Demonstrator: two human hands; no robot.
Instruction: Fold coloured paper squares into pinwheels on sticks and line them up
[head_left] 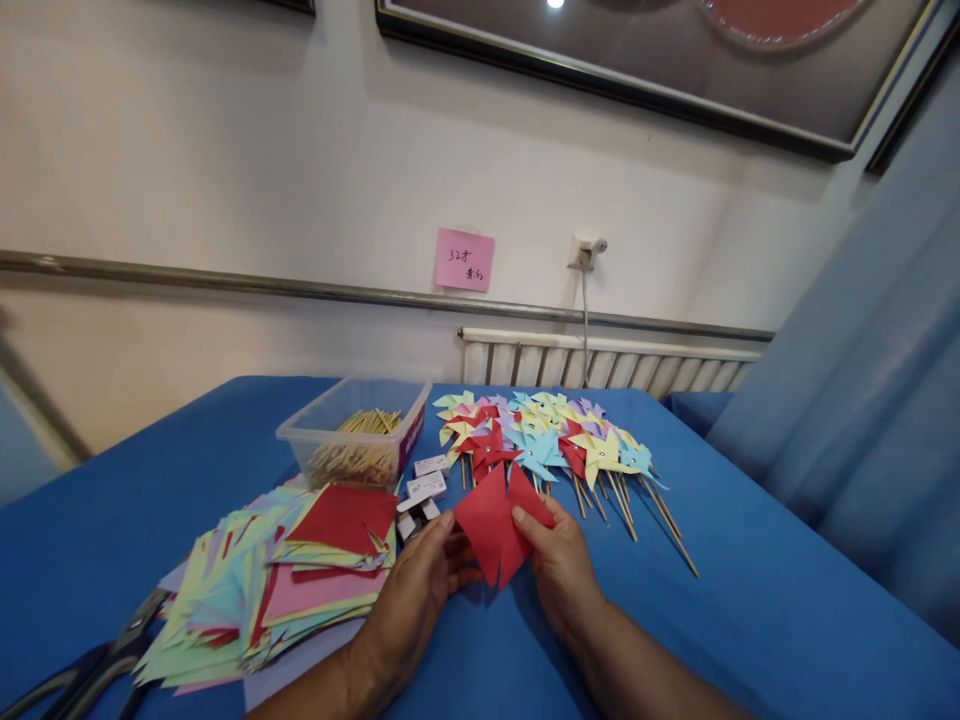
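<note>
A red paper square (495,530) with slits cut in from its corners is held up over the blue table. My right hand (562,560) pinches its right side, thumb on the front face. My left hand (420,590) is at the left edge, its thumb by the left corner and its fingers curled behind the paper. Just left of that hand lies a pile of cut coloured paper (247,570), with red sheets (349,518) on top. Behind the red square, finished paper pinwheels on sticks (540,450) lie in a heap.
A clear plastic box (300,432) holds many thin wooden sticks (360,450). Small white boxes (427,487) stand beside it. Scissors (112,655) lie at the front left. The blue tablecloth (757,580) reaches a wall with a radiator (555,360); a blue curtain (862,400) hangs right.
</note>
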